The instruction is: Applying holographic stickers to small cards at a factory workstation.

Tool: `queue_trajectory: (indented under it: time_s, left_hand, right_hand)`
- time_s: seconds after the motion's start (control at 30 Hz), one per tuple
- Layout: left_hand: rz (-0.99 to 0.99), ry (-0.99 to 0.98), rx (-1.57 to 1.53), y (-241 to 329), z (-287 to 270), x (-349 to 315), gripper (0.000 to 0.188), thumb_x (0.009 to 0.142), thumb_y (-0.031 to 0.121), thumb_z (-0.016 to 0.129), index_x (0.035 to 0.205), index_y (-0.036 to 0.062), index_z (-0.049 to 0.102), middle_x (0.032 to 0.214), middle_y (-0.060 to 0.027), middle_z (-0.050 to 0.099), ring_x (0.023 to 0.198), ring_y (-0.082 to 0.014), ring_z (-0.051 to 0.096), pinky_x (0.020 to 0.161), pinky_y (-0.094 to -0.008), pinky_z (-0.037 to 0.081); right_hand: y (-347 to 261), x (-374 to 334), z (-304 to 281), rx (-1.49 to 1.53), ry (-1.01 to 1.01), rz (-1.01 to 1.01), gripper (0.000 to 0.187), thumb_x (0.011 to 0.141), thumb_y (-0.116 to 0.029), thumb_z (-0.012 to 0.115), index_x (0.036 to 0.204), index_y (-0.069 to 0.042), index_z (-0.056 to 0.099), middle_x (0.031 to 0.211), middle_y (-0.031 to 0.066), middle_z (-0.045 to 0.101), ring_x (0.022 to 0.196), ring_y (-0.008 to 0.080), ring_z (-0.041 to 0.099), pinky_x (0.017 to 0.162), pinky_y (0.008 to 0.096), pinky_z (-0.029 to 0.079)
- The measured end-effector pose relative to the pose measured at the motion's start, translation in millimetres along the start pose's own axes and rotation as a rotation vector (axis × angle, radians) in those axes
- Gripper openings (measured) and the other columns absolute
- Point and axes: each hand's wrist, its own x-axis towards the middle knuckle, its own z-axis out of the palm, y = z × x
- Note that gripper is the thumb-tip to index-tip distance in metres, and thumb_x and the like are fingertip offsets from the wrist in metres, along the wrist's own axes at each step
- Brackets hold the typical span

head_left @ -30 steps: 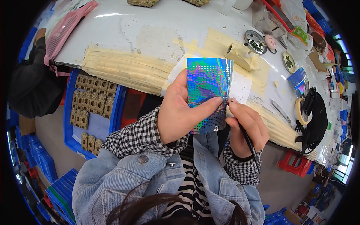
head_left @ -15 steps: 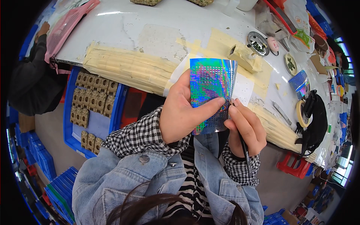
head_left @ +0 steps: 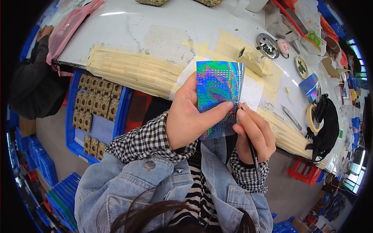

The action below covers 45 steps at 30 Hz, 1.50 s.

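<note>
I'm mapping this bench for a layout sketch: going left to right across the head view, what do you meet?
Pink mesh basket → blue plastic tray of brown parts → left hand → shiny holographic sheet → right hand holding a thin dark tool → roll of beige tape

one holographic sheet point(head_left: 217, 93), one thin tool point(head_left: 254, 159), one blue crate point(head_left: 74, 136).

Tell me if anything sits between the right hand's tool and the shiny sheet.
Nothing visible does. The left hand holds the holographic sheet upright, thumb across its face. The right hand grips a thin dark tool whose tip meets the sheet's right edge, just beside that thumb.
</note>
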Motion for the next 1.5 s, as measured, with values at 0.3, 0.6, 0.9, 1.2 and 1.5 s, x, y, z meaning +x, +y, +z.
queue_trajectory:
  time_s: [0.3,0.6,0.9,1.2,1.5]
  left_hand:
    - [0.021,0.007,0.031,-3.6,-1.5,-0.3,0.046,0.083,-0.002,0.063,0.125,-0.0004,0.042,0.11,-0.0083,0.06,0.099,-0.0112,0.059,0.086,-0.0266,0.049]
    - [0.027,-0.001,-0.014,-5.1,-0.5,1.8,0.046,0.083,-0.004,0.062,0.124,-0.0005,0.042,0.11,-0.0081,0.06,0.1,-0.0114,0.06,0.087,-0.0267,0.049]
    - [0.014,0.013,-0.004,-5.6,-0.6,2.3,0.045,0.083,-0.003,0.063,0.123,-0.0003,0.044,0.109,-0.0073,0.061,0.098,-0.0109,0.06,0.086,-0.0266,0.049]
    - [-0.009,-0.003,-0.038,-4.6,-1.2,3.1,0.045,0.083,-0.003,0.063,0.124,0.0,0.043,0.109,-0.0073,0.06,0.098,-0.0107,0.059,0.086,-0.0265,0.049]
    - [-0.015,0.009,-0.055,-4.7,-0.3,2.9,0.047,0.083,-0.004,0.062,0.126,-0.0005,0.042,0.111,-0.0079,0.06,0.1,-0.0113,0.058,0.087,-0.0265,0.048]
  right_hand:
    - [0.0,-0.5,1.4,-0.012,0.008,-0.007,0.036,0.074,-0.002,0.075,0.108,-0.003,0.066,0.103,0.0161,0.065,0.096,0.0283,0.066,0.081,0.0339,0.056]
    - [2.6,-2.3,2.9,-0.006,0.017,-0.04,0.035,0.074,-0.004,0.075,0.108,-0.002,0.066,0.105,0.0167,0.065,0.097,0.0284,0.065,0.083,0.0341,0.055]
    - [4.9,-3.5,1.9,-0.003,-0.01,-0.044,0.035,0.074,-0.006,0.075,0.108,-0.002,0.067,0.107,0.0165,0.064,0.098,0.0283,0.065,0.085,0.0349,0.055]
    - [3.3,-3.5,3.0,0.02,0.003,-0.031,0.035,0.073,-0.006,0.075,0.108,-0.004,0.068,0.103,0.0132,0.061,0.099,0.0268,0.064,0.091,0.038,0.053]
    - [0.8,-2.4,-1.2,0.049,-0.008,0.003,0.033,0.075,-0.006,0.073,0.108,-0.003,0.067,0.105,0.0139,0.062,0.099,0.0278,0.064,0.092,0.0372,0.053]
